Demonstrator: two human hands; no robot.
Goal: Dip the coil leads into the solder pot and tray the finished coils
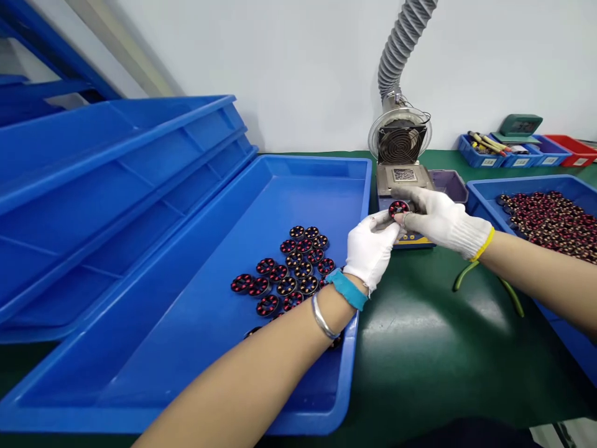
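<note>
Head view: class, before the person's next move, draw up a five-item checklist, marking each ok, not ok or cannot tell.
1. Ring in the fingers: ok, left hand and right hand both hold it, above the left tray's right side or just beyond.
2. Gloves worn: ok, white ones on both hands.
3. Wrists free of jewellery: not ok, a bangle on the left.
4. Room in the left tray: ok, its loose rings leave much floor bare.
5. Machine fan turning: cannot tell from one still.
</note>
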